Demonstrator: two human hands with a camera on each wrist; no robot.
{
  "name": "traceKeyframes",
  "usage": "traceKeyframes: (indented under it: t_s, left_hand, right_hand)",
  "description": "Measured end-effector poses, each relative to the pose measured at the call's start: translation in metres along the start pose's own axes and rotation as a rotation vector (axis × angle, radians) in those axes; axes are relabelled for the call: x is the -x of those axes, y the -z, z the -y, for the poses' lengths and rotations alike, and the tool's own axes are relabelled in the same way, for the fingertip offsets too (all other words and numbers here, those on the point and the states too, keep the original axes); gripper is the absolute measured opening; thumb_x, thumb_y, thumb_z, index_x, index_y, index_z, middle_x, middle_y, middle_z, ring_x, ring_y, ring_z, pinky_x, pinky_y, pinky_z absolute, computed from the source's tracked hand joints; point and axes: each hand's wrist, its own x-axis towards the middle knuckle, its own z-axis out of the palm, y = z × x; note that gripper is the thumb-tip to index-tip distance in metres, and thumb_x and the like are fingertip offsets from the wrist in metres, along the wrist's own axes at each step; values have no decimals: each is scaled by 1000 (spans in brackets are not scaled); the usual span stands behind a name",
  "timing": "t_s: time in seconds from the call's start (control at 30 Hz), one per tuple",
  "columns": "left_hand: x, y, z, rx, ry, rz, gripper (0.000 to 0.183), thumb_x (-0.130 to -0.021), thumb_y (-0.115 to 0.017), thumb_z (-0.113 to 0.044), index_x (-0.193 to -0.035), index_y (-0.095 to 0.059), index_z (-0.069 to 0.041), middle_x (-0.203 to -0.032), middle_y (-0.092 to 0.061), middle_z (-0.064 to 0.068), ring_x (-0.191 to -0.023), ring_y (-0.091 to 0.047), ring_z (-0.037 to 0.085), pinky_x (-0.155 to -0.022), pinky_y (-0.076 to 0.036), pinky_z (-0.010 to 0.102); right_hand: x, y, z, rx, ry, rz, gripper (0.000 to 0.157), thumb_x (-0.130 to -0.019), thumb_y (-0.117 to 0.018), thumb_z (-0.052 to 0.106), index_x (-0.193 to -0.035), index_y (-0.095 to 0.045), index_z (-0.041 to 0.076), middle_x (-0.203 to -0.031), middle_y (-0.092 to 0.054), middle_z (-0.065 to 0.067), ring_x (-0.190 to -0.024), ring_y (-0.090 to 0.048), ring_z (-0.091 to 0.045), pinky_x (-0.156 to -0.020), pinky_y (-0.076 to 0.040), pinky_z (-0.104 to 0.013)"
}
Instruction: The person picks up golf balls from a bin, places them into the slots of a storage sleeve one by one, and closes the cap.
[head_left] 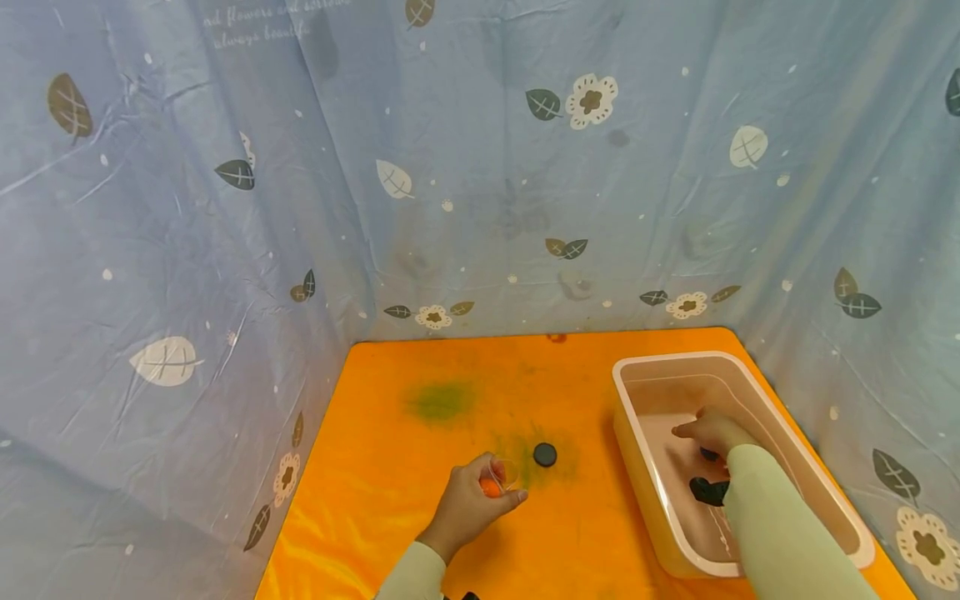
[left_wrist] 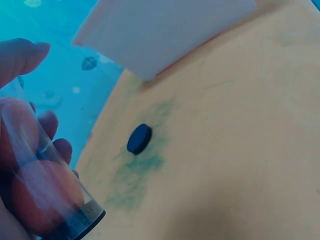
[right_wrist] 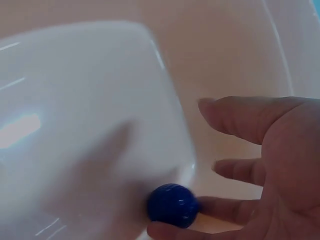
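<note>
My left hand (head_left: pixel 468 504) grips a clear plastic tube (head_left: pixel 506 475) above the table. In the left wrist view, two orange balls (left_wrist: pixel 47 197) sit inside the tube, one over the other, beside its dark-rimmed end. A round black cap (head_left: pixel 545 454) lies on the table, just beyond the tube. My right hand (head_left: pixel 716 433) reaches down into the pale tub (head_left: pixel 652 467), its fingers spread. Low in the right wrist view, a dark blue ball (right_wrist: pixel 172 205) rests at the tub's floor, right at the tips of the lower fingers (right_wrist: pixel 230 209); thumb and upper fingers are apart from it.
The tub stands at the right side of the orange-covered table (head_left: pixel 390 450). Green stains mark the cloth around the cap. A blue curtain (head_left: pixel 510 192) with leaves and flowers hangs around the back and sides. A black wrist-worn device (head_left: pixel 708 490) shows over the tub.
</note>
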Motion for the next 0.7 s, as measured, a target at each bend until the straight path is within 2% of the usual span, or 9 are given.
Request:
traceKeyframes:
  t_s: [0.07, 0.13, 0.17, 0.23, 0.3, 0.43, 0.57, 0.67, 0.7]
  left_hand:
    - [1, 0, 0, 0, 3, 3, 37, -77, -79, -44, -87, -54, -18, -112, -66, -3, -63, -65, 19, -50, -51, 31]
    - [2, 0, -5, -1, 4, -1, 36, -78, -79, -42, -86, -54, -17, -114, -65, -3, -63, -65, 19, -48, -49, 29]
    - [4, 1, -10, 1, 3, -4, 35, -79, -79, -39, -86, -54, -17, -114, -65, -3, -62, -64, 21, -47, -47, 27]
    - [4, 1, -11, -3, 0, -5, 33, -79, -79, -37, -86, -53, -17, -114, -65, -4, -58, -63, 23, -43, -42, 25]
    - [3, 1, -10, 0, 1, -3, 32, -80, -79, -36, -86, -53, -17, -112, -66, -5, -55, -62, 27, -41, -38, 24]
    - [0, 0, 0, 0, 11, 12, 33, -79, -79, -41, -86, -54, -19, -109, -66, -8, -56, -62, 32, -40, -37, 24]
    - [0, -1, 0, -10, 15, 13, 35, -79, -78, -43, -87, -54, -19, -105, -67, -8, -61, -65, 28, -42, -41, 25]
    - [0, 0, 0, -14, 13, 12, 35, -79, -78, -42, -87, -53, -19, -98, -70, -7, -63, -66, 25, -42, -41, 25]
    - [-1, 0, 0, -13, 12, 12, 34, -80, -78, -40, -88, -53, -18, -90, -70, -6, -63, -66, 25, -42, -42, 25]
  right_hand:
    - [-2, -1, -2, 59, 31, -7, 97, -87, -65, 45, -139, -16, -21, -138, -21, -42, -90, -50, -42, -65, -50, -46]
    - [-4, -1, -3, 118, 66, -16, 91, -88, -65, 44, -136, -24, -22, -134, -28, -42, -101, -48, -44, -74, -49, -49]
    - [-6, -1, -4, 131, 75, -18, 88, -88, -65, 44, -135, -27, -21, -133, -31, -42, -105, -47, -44, -78, -47, -50]
    - [-9, -2, -8, 130, 97, -17, 86, -87, -66, 44, -133, -31, -20, -130, -36, -40, -106, -47, -45, -78, -47, -50]
    - [-12, -2, -12, 100, 118, -14, 78, -88, -68, 38, -131, -35, -19, -122, -45, -36, -102, -50, -42, -78, -47, -48]
    - [-18, -7, -25, 16, 159, -12, 55, -85, -69, 16, -121, -44, -18, -96, -59, -21, -76, -56, -31, -64, -49, -40]
    - [-26, -14, -38, -12, 209, -39, 35, -76, -66, -1, -107, -55, -14, -77, -58, -10, -62, -55, -26, -55, -49, -37]
    - [-30, -16, -42, -29, 226, -46, 28, -74, -64, -5, -100, -58, -11, -76, -58, -9, -63, -55, -25, -54, -49, -36]
    - [-31, -17, -43, -46, 217, -47, 27, -74, -64, -5, -99, -58, -10, -75, -58, -10, -62, -55, -26, -54, -49, -36]
